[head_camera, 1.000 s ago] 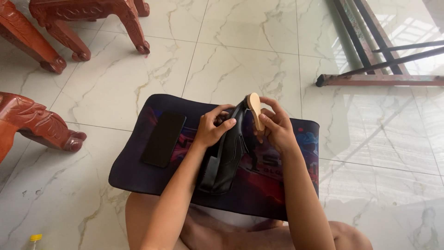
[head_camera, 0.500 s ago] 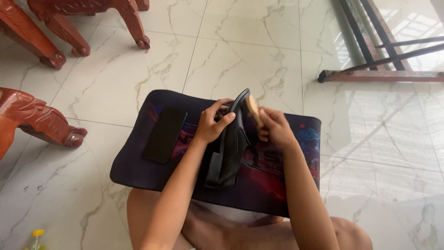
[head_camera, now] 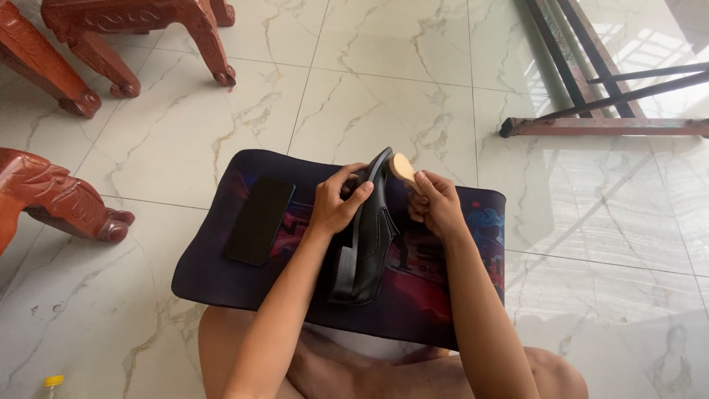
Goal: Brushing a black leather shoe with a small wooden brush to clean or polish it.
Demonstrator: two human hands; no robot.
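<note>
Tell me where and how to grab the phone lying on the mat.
Grip the phone across its two long edges, coming straight down from above. It lies flat on the mat, so only those thin edges give the fingers any purchase.

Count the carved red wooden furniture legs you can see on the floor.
4: two at top left, one at top centre, one at the left edge. More may lie outside the frame.

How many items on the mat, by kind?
Black shoe: 1
Wooden brush: 1
Black phone: 1
Total: 3
The left hand steadies the shoe on the mat; the right hand holds the brush.
</note>
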